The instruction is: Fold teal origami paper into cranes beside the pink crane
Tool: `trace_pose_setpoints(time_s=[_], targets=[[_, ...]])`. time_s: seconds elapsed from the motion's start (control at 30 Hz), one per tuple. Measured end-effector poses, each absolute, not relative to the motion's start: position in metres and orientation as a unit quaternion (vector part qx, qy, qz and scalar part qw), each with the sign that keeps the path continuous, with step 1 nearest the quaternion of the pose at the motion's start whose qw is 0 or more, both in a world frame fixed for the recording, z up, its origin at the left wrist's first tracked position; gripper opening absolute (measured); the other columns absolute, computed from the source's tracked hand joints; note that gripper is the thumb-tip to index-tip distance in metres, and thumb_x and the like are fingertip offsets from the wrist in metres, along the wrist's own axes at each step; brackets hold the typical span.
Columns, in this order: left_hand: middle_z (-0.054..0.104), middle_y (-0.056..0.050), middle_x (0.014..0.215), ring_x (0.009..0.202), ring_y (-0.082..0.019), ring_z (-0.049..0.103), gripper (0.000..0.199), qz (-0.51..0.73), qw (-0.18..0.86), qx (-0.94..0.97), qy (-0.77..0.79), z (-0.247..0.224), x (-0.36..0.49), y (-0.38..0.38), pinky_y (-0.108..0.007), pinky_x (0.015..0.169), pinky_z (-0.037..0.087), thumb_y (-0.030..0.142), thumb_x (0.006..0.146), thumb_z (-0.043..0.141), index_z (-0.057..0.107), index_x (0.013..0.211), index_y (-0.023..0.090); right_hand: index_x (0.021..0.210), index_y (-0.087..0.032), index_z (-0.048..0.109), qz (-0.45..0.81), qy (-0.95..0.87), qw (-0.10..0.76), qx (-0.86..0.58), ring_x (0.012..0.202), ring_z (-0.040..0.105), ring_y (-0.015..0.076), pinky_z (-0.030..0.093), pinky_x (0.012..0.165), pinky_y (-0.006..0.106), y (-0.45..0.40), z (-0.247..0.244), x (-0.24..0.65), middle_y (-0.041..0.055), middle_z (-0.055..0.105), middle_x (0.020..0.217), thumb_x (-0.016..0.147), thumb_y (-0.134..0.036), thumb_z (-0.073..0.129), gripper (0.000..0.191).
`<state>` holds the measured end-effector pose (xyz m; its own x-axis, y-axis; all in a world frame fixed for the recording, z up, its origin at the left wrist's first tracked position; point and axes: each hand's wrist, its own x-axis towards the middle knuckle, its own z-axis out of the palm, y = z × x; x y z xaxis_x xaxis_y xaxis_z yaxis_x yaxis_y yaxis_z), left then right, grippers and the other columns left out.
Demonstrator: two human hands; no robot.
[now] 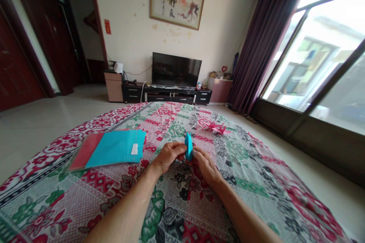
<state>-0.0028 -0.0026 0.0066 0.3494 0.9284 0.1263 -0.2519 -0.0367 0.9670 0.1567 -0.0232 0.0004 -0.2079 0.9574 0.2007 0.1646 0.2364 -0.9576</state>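
Note:
A small folded piece of blue paper (188,145) stands upright between my two hands, above the middle of the patterned tablecloth. My left hand (170,154) pinches its left side with thumb and fingers. On the other side, my right hand (205,163) grips its lower right edge, the thumb against the paper. The fingertips behind the paper are partly hidden. Beyond my right hand lies a folded pink paper shape (218,128) with pointed ends. To the left of my hands, blue sheets (115,148) and red sheets (87,151) lie in a clear plastic sleeve.
The round table wears a floral cloth (159,216). Past its far edge are a black television (176,70) on a low cabinet (173,95) and a framed picture (176,3) on the wall. Dark curtains (256,45) and a large window are at the right, doors at the left.

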Motion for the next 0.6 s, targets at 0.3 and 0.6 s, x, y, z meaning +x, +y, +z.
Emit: trace_pose_setpoints(time_s=[0.3,0.6], targets=[[0.058,0.000,0.060,0.054,-0.011,0.048,0.019,0.531,0.394,0.627,0.412,0.012,0.006,-0.011,-0.022,0.053,0.036,0.032,0.071,0.059,0.070,0.071,0.017,0.109,-0.020,0.052,0.347,-0.616,0.562,-0.429,0.089,0.056,0.0172,0.047,0.071,0.026,-0.031,0.004,0.144,0.0041,0.061,0.096,0.076,-0.029,0.055,0.034],[0.059,0.000,0.057,0.054,-0.013,0.050,0.018,0.535,0.366,0.625,0.435,0.008,0.006,-0.008,-0.023,0.054,0.038,0.032,0.071,0.059,0.069,0.071,0.018,0.103,-0.022,0.051,0.324,-0.623,0.583,-0.409,0.095,0.055,0.0166,0.046,0.081,0.031,-0.030,-0.002,0.145,0.0049,0.058,0.102,0.078,-0.023,0.051,0.025]])
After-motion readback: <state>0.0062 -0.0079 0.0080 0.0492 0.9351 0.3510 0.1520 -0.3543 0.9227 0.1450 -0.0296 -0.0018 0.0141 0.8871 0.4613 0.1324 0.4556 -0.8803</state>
